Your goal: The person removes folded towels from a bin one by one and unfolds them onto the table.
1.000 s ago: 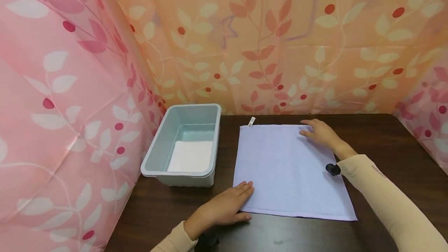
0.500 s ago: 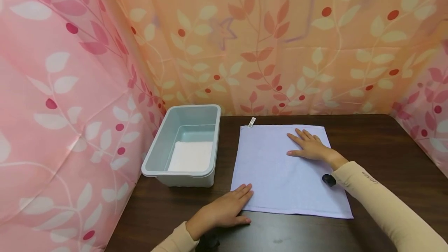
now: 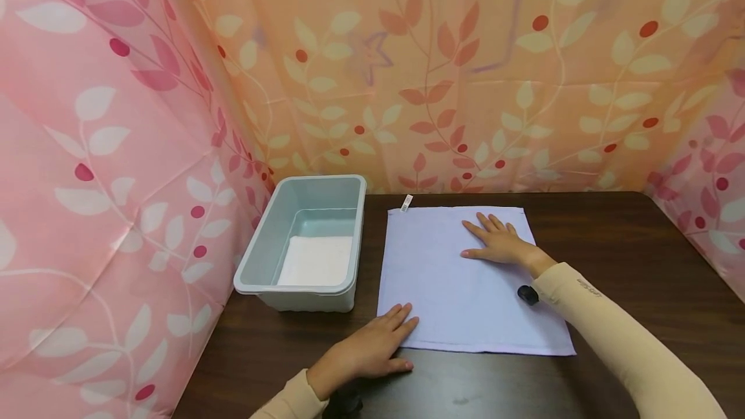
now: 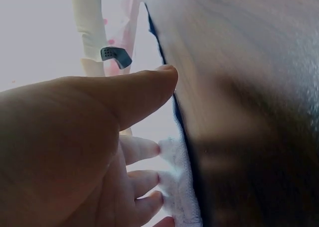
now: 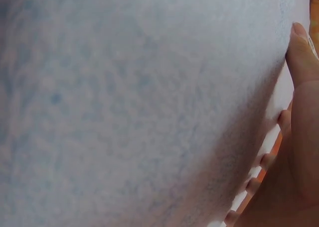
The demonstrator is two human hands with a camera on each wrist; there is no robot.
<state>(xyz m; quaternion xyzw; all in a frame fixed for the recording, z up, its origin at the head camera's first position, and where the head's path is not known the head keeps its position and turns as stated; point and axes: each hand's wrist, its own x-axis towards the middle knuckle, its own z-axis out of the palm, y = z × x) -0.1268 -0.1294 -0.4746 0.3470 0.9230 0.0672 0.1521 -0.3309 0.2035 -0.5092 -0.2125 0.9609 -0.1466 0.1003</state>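
Note:
A pale lavender towel lies spread flat on the dark wood table, with a small white tag at its far left corner. My left hand rests on the towel's near left corner, fingers straight and the thumb out over the table. On the far right part of the towel my right hand lies palm down with its fingers spread. In the left wrist view, the left hand's fingertips touch the cloth near its edge. The towel fills most of the right wrist view, beside the right hand.
Left of the towel stands a light blue-grey plastic tub, holding a folded white cloth. Floral curtains hang behind the table and along its left side. Bare wood shows to the right of the towel.
My right hand has come down onto the towel from its far right corner and moved left. The towel has shifted slightly left. My left hand stays at the near left corner.

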